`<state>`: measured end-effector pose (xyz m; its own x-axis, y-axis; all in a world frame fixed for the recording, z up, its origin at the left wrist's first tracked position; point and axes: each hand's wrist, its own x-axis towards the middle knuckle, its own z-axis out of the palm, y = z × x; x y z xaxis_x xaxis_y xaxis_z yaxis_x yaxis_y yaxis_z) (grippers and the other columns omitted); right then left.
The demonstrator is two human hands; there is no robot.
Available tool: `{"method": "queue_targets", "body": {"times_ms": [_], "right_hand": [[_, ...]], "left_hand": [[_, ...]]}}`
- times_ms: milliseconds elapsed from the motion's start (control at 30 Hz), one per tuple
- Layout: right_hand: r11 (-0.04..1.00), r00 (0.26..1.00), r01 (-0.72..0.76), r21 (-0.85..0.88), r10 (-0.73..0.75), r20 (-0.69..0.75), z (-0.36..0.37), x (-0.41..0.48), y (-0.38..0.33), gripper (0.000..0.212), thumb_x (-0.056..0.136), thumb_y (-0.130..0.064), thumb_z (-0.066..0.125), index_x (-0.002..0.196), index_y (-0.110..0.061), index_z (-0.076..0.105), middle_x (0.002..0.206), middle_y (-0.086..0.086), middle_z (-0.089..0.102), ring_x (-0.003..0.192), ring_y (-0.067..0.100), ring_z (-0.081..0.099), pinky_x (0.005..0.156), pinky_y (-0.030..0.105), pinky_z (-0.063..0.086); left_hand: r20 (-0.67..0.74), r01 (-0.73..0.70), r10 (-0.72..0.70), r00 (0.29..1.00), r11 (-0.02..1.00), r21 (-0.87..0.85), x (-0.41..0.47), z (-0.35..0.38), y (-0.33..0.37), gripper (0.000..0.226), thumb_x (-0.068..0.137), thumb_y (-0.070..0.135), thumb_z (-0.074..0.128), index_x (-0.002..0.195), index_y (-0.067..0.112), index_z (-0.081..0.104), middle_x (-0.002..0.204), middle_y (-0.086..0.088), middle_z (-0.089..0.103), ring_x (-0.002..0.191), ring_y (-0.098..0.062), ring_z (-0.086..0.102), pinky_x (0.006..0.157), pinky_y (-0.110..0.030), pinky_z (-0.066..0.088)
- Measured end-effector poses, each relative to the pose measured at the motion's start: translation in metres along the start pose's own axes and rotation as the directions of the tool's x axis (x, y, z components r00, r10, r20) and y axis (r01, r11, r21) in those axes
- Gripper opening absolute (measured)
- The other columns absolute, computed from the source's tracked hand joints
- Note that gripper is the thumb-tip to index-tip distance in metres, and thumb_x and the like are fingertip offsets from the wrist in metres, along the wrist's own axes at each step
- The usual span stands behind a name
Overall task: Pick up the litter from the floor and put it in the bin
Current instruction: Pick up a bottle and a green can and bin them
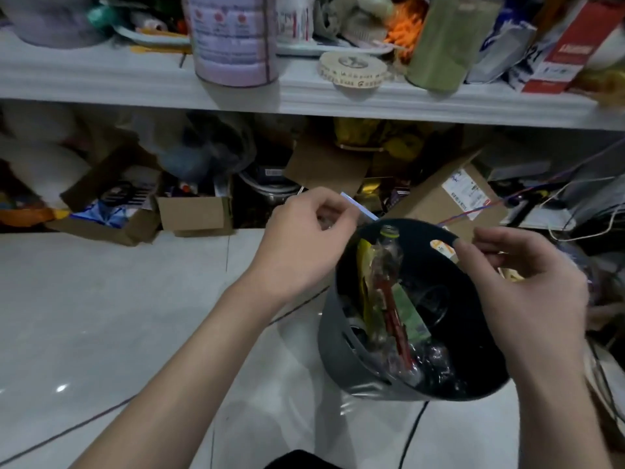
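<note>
Bin (333, 336), one, dark grey and round, stands on the white tiled floor (101, 316) at the near right; inside lie one clear bottle (389, 255) with its neck toward the far rim, one yellow wrapper (364, 265) left of it, one red wrapper (394, 319), one green packet (411, 316) and some crumpled clear plastic (436, 360) at the near side. Two hands hang over the bin, apart; the left hand (301, 245), at the far-left rim, has its fingers curled and pinches one flat white card (360, 208), which pokes out to the right; the right hand (531, 282), over the right rim, is loosely curled, its thumb tip at one orange-and-white scrap (441, 248) by the far rim; whether it holds that scrap cannot be told. One black cable (411, 431) crosses the near floor. Far off, one white shelf (304, 96) bears one pink tin (233, 38) and one tape roll (351, 69) amid clutter; three cardboard boxes (194, 214) sit beneath it.
</note>
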<state>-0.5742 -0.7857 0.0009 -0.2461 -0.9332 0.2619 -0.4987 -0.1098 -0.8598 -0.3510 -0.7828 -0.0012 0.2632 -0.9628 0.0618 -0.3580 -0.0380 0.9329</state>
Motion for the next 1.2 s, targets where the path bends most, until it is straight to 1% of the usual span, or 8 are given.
{"method": "queue_targets", "body": {"times_ms": [100, 233, 367, 467, 733, 900, 1100, 1200], "right_hand": [[1.000, 0.996, 0.023, 0.016, -0.024, 0.087, 0.021, 0.000, -0.017, 0.018, 0.085, -0.035, 0.081, 0.100, -0.029, 0.073, 0.092, -0.008, 0.073, 0.088, 0.009, 0.068, 0.075, 0.016, 0.052], [0.995, 0.976, 0.069, 0.073, -0.082, 0.204, 0.064, -0.006, -0.047, 0.015, 0.084, -0.037, 0.081, 0.096, -0.032, 0.073, 0.090, -0.014, 0.074, 0.088, 0.004, 0.069, 0.075, 0.019, 0.054], [0.984, 0.931, 0.117, 0.131, -0.155, 0.330, 0.113, -0.024, -0.080, 0.019, 0.085, -0.038, 0.081, 0.100, -0.031, 0.073, 0.094, -0.012, 0.073, 0.092, 0.007, 0.068, 0.082, 0.033, 0.055], [0.969, 0.875, 0.171, 0.179, -0.233, 0.424, 0.149, -0.047, -0.111, 0.019, 0.084, -0.034, 0.082, 0.100, -0.031, 0.072, 0.097, -0.012, 0.072, 0.091, 0.003, 0.066, 0.084, 0.025, 0.052], [0.884, 0.633, 0.315, 0.346, -0.467, 0.618, 0.226, -0.166, -0.195, 0.022, 0.084, -0.031, 0.081, 0.104, -0.027, 0.073, 0.098, -0.008, 0.073, 0.092, 0.011, 0.069, 0.089, 0.041, 0.059], [0.829, 0.423, 0.327, 0.454, -0.558, 0.714, 0.261, -0.281, -0.235, 0.024, 0.085, -0.036, 0.081, 0.107, -0.031, 0.071, 0.100, -0.009, 0.072, 0.097, 0.013, 0.068, 0.090, 0.039, 0.058], [0.789, 0.147, 0.283, 0.546, -0.598, 0.788, 0.288, -0.448, -0.254, 0.017, 0.083, -0.042, 0.080, 0.096, -0.038, 0.069, 0.097, -0.017, 0.071, 0.095, 0.009, 0.068, 0.089, 0.043, 0.057], [0.769, 0.011, 0.243, 0.591, -0.611, 0.791, 0.300, -0.534, -0.254, 0.016, 0.084, -0.038, 0.082, 0.094, -0.036, 0.070, 0.097, -0.014, 0.073, 0.094, 0.014, 0.069, 0.088, 0.042, 0.056]], "left_hand": [[-0.052, 0.022, -0.022, 0.998, 1.000, 0.002, -0.002, -0.025, -0.007, 0.007, 0.093, 0.032, 0.066, 0.089, 0.031, 0.072, 0.081, 0.016, 0.070, 0.076, -0.001, 0.064, 0.073, -0.021, 0.052], [-0.161, 0.056, -0.052, 0.986, 0.998, 0.021, -0.010, -0.074, -0.014, 0.010, 0.093, 0.028, 0.067, 0.084, 0.032, 0.070, 0.080, 0.012, 0.070, 0.075, -0.001, 0.063, 0.068, -0.013, 0.049], [-0.313, 0.092, -0.060, 0.948, 0.992, 0.089, -0.034, -0.142, -0.019, 0.007, 0.092, 0.027, 0.068, 0.085, 0.027, 0.071, 0.080, 0.007, 0.072, 0.078, -0.008, 0.066, 0.070, -0.017, 0.051], [-0.455, 0.153, -0.071, 0.888, 0.977, 0.146, -0.066, -0.203, -0.027, 0.008, 0.092, 0.029, 0.069, 0.086, 0.026, 0.073, 0.079, 0.011, 0.071, 0.073, -0.004, 0.064, 0.067, -0.020, 0.050], [-0.753, 0.370, -0.101, 0.650, 0.908, 0.197, -0.211, -0.342, -0.050, 0.011, 0.093, 0.037, 0.065, 0.089, 0.030, 0.072, 0.082, 0.016, 0.069, 0.072, 0.002, 0.062, 0.063, -0.018, 0.047], [-0.905, 0.501, -0.168, 0.391, 0.864, 0.057, -0.353, -0.402, -0.081, 0.009, 0.092, 0.036, 0.066, 0.085, 0.031, 0.071, 0.083, 0.026, 0.069, 0.066, 0.005, 0.061, 0.057, -0.011, 0.043], [-0.978, 0.559, -0.207, -0.022, 0.808, -0.183, -0.562, -0.435, -0.123, 0.008, 0.092, 0.035, 0.067, 0.086, 0.030, 0.071, 0.081, 0.023, 0.071, 0.080, -0.008, 0.067, 0.063, -0.015, 0.047], [-0.954, 0.573, -0.207, -0.219, 0.764, -0.297, -0.659, -0.437, -0.144, 0.009, 0.093, 0.032, 0.066, 0.085, 0.031, 0.070, 0.079, 0.021, 0.071, 0.073, -0.003, 0.063, 0.063, -0.018, 0.045]]}}
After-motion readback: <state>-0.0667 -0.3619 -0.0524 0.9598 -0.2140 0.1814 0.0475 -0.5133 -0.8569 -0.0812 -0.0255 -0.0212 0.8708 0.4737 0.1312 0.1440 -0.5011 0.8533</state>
